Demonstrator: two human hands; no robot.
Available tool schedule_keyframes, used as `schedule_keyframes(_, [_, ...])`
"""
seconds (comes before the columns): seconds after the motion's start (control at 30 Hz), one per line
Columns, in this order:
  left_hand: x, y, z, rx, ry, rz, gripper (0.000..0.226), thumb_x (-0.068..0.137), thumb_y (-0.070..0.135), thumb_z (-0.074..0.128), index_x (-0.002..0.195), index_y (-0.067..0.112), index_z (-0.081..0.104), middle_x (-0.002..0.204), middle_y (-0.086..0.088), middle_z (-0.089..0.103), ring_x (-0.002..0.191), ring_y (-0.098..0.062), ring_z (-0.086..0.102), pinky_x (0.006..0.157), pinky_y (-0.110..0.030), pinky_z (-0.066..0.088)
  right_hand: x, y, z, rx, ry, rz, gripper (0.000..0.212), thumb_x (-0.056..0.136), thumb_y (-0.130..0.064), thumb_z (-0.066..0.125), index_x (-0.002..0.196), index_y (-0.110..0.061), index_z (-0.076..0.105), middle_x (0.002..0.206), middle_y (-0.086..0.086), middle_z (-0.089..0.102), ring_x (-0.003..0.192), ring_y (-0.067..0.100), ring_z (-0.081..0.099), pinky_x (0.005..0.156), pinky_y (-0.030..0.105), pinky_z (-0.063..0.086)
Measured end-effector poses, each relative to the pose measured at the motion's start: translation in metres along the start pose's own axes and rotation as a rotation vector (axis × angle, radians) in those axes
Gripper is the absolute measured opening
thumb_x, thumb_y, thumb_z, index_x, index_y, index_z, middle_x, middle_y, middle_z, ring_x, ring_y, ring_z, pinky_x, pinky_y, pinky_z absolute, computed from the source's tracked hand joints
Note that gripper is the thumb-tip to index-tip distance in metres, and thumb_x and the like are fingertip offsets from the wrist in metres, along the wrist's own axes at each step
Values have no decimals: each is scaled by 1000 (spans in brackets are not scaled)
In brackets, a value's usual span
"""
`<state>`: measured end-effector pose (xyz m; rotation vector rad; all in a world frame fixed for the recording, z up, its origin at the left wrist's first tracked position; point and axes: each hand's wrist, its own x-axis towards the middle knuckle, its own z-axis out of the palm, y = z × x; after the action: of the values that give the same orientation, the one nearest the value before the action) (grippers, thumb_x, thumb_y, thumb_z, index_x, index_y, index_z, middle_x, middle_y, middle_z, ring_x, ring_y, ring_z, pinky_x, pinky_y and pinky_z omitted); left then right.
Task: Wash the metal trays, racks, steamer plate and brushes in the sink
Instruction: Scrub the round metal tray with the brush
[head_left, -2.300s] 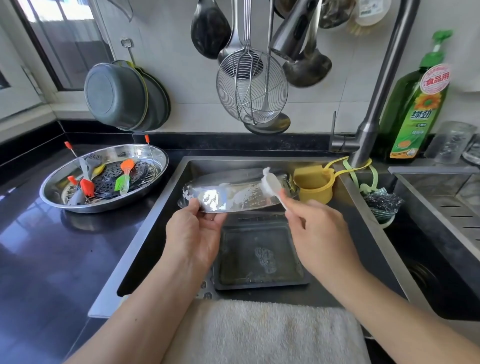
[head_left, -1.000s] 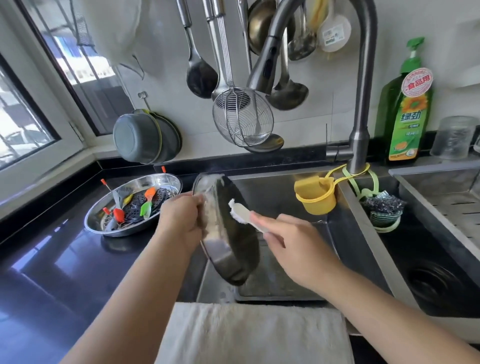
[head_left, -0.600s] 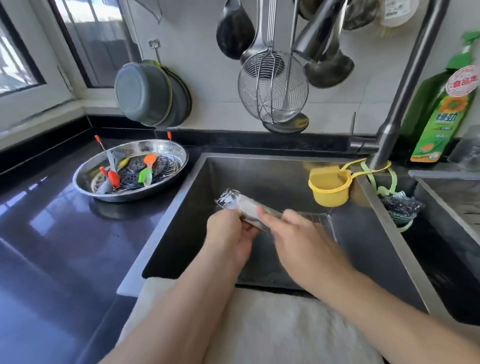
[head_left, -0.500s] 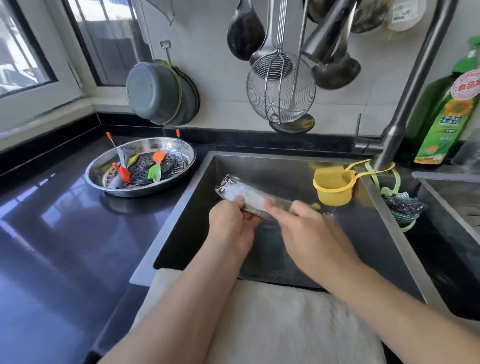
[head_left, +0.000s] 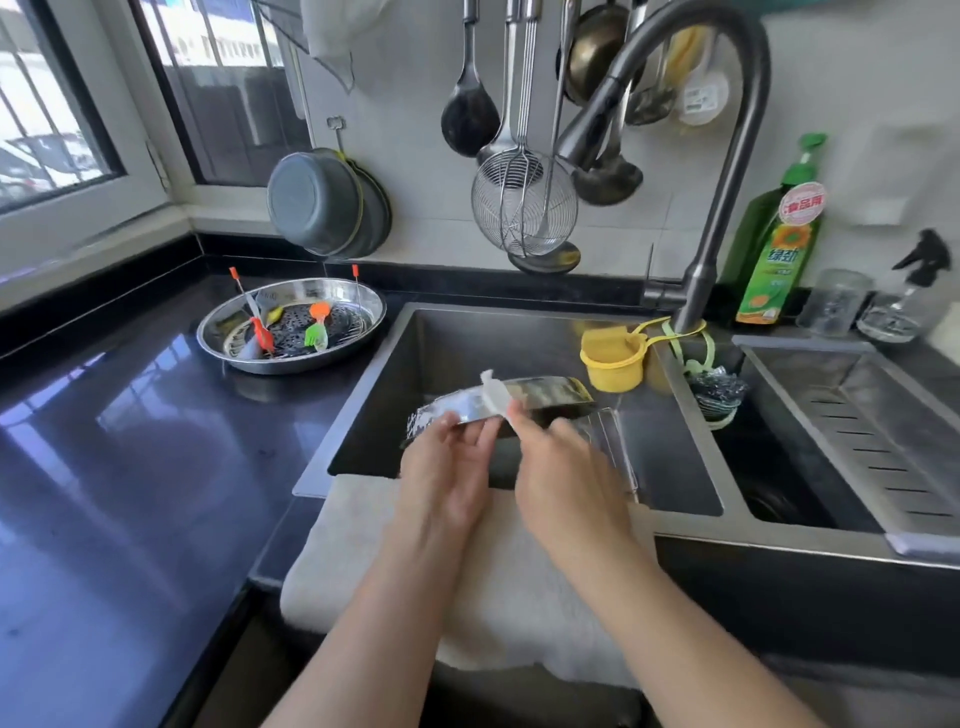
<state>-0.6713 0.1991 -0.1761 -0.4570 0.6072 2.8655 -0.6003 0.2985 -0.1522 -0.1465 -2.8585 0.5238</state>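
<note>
Both bare forearms enter from the bottom edge and converge over the near edge of the sink (head_left: 363, 410). The left hand (head_left: 447, 467) is positioned back-up, with fingers curled onto the near rim of the metal tray (head_left: 545, 392) and thumb pointing toward the right hand. The right hand (head_left: 563, 475) sits just right of the left hand, back-up, fingers curled around the handle of a white brush (head_left: 493, 395) whose head rests against the tray's rim.

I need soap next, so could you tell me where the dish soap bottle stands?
The green dish soap bottle stands upright on the back ledge, right of the faucet.
</note>
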Motion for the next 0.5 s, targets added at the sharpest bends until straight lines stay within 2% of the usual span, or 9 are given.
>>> schedule_keyframes(0.07, [0,0,-1,61,-32,-3,30,107,-4,37,81,3,52,86,-23,76,99,-40,71,106,-53,49,12,10,-7,-21,48,95,57,100,-12,37,151,-36,33,128,8,52,106,36,57,73,37,36])
schedule_keyframes(0.13, [1,-2,1,104,-33,9,26,106,-4,38,86,3,52,83,-20,77,97,-38,72,104,-53,50,19,20,-14,-34,68,214,51,99,-10,37,146,-30,38,119,10,55,103,36,58,71,39,40])
schedule_keyframes(0.17, [4,-2,-1,98,-32,12,26,106,-3,38,86,3,53,84,-21,77,99,-39,71,105,-53,50,20,17,-14,-23,56,216,53,98,-11,36,147,-30,37,118,10,55,104,36,58,71,39,41])
schedule_keyframes(0.3, [8,-4,-5,110,-62,22,27,105,-3,36,88,-2,57,101,-24,72,106,-40,69,104,-52,50,9,-4,-2,7,-51,16,60,97,-13,37,150,-42,35,118,7,54,109,37,56,73,37,38])
schedule_keyframes(0.37, [6,-6,-4,143,-41,59,28,105,-3,36,86,-3,57,99,-23,71,102,-39,70,98,-51,53,22,15,-10,6,-31,143,60,96,-10,37,148,-41,41,110,7,54,106,37,58,73,38,41])
schedule_keyframes(0.43, [7,-7,-3,145,-32,87,28,106,-3,37,86,-2,57,98,-22,71,101,-39,70,91,-49,55,31,30,-19,7,-25,274,62,97,-10,39,152,-39,40,108,9,57,103,36,59,74,38,44])
schedule_keyframes(0.5, [9,-7,-3,123,-28,77,27,105,-3,37,86,-1,56,102,-24,70,106,-41,69,93,-51,55,28,21,-17,35,-26,170,67,97,-11,40,152,-47,33,100,7,53,99,35,59,71,37,44])
